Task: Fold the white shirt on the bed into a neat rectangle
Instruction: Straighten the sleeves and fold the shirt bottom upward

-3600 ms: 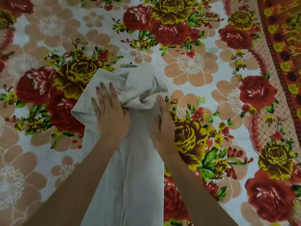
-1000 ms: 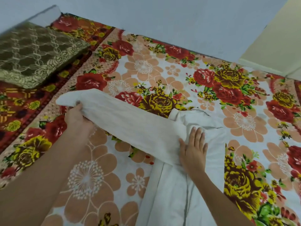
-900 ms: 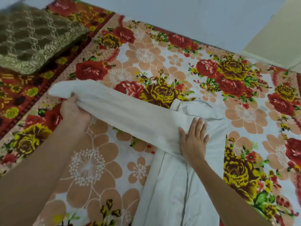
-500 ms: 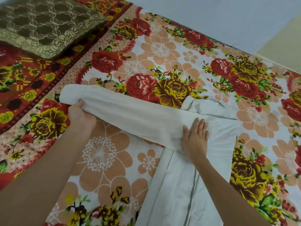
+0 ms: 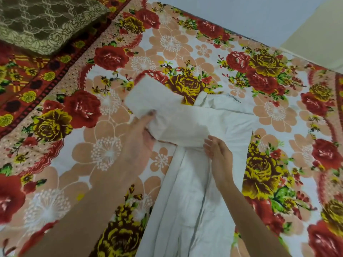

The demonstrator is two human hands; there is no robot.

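So from the head cam I've got the white shirt (image 5: 187, 191) lying lengthwise on the bed (image 5: 111, 158), its body running from the bottom edge of the view up between my two forearms. The bed has a loud floral sheet, red and yellow roses all over.

My left hand (image 5: 143, 134) is closed around the sleeve (image 5: 167, 115), thumb on top and fingers curled underneath, pinching the fabric not far from the cuff end. The cuff part sticks out past that hand, up and away from me, and looks lifted off the sheet. It's a bit motion-blurred, so I can't tell exactly how many fingers are in the grip.

My right hand (image 5: 219, 154) sits just beside the left one, a bit closer to me, resting on the shirt where the sleeve crosses over the body. Its fingers are loosely bent, with the tips touching the lower edge of the sleeve; not a full fist, not flat either. Whether it's actually pinching cloth I can't tell.

Beyond the right hand there's the collar area (image 5: 204, 99), bunched and slightly open. Far off past the left hand sits an olive patterned pillow (image 5: 46, 23) in the corner of the bed.
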